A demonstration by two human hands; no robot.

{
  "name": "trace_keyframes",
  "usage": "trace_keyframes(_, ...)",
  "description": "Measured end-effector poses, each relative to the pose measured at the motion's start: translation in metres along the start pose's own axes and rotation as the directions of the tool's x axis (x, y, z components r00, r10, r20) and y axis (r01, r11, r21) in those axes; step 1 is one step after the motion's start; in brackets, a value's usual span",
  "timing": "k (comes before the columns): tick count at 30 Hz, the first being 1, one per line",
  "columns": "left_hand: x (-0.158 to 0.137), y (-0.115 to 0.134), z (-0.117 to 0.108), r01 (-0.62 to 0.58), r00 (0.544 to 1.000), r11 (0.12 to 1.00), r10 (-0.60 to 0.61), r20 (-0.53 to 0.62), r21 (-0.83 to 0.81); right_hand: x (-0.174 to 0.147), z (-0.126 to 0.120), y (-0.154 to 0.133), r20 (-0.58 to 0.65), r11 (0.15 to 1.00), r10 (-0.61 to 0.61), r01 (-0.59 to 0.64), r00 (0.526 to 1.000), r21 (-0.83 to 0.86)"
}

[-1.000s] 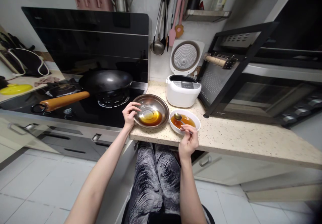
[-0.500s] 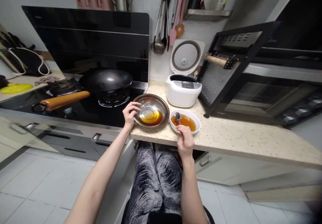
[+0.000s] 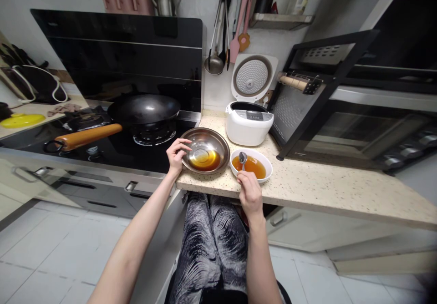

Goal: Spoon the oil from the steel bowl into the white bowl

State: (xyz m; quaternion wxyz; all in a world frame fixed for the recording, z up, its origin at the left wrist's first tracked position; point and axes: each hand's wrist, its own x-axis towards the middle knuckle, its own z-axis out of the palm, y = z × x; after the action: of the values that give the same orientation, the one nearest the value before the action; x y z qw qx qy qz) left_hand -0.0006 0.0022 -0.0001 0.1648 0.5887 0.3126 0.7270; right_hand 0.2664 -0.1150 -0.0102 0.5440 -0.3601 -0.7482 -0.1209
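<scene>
Head view: bare hands at the edge of a speckled tabletop [image 3: 324,181].
Right hand [image 3: 251,194]: grip closed on the handle of a metal spoon [image 3: 242,157].
Spoon: head over the left part of a white bowl [image 3: 268,173]; contact with the liquid cannot be told.
White bowl: holds amber liquid [image 3: 256,167]; stands just right of a steel bowl [image 3: 220,144].
Left hand [image 3: 176,154]: grip holding the steel bowl's left rim.
Steel bowl: amber liquid inside.
Rice cooker [image 3: 248,129]: behind the bowls, lid raised.
Wok [image 3: 143,108]: on the stove [image 3: 112,156].
</scene>
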Motion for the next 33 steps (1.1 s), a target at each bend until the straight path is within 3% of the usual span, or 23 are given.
trace_keyframes(8, 0.000, 0.000, 0.000, 0.007, 1.000, 1.000, -0.007, -0.002, 0.011, 0.003, -0.011, -0.004, 0.177, 0.999, 0.032, -0.026, 0.984, -0.034)
trace_keyframes(12, 0.000, -0.001, 0.000, -0.001, 1.000, 1.000, 0.001, 0.002, 0.004, 0.004, -0.014, -0.007, 0.195, 0.998, 0.032, -0.021, 0.980, -0.053)
trace_keyframes(17, 0.000, 0.001, 0.000, 0.016, 1.000, 1.000, -0.016, 0.000, 0.020, 0.002, -0.010, -0.006, 0.103, 0.999, 0.044, -0.042, 0.994, -0.018)
trace_keyframes(20, 0.000, 0.002, 0.001, 0.020, 1.000, 1.000, -0.020, -0.005, 0.019, 0.001, -0.005, -0.005, -0.014, 0.997, 0.073, -0.072, 0.997, 0.041)
trace_keyframes(26, 0.000, 0.000, 0.001, 0.018, 1.000, 1.000, -0.018, -0.004, 0.020, 0.002, 0.010, -0.012, -0.287, 0.978, 0.161, -0.113, 0.944, 0.176)
trace_keyframes(29, 0.000, -0.001, 0.000, 0.012, 1.000, 1.000, -0.012, -0.007, 0.017, 0.003, 0.021, -0.018, -0.324, 0.956, 0.211, -0.127, 0.922, 0.264)
trace_keyframes(33, 0.000, 0.000, 0.000, 0.006, 1.000, 1.000, -0.006, -0.005, 0.010, 0.004, 0.040, -0.021, -0.245, 0.921, 0.262, -0.165, 0.934, 0.354)
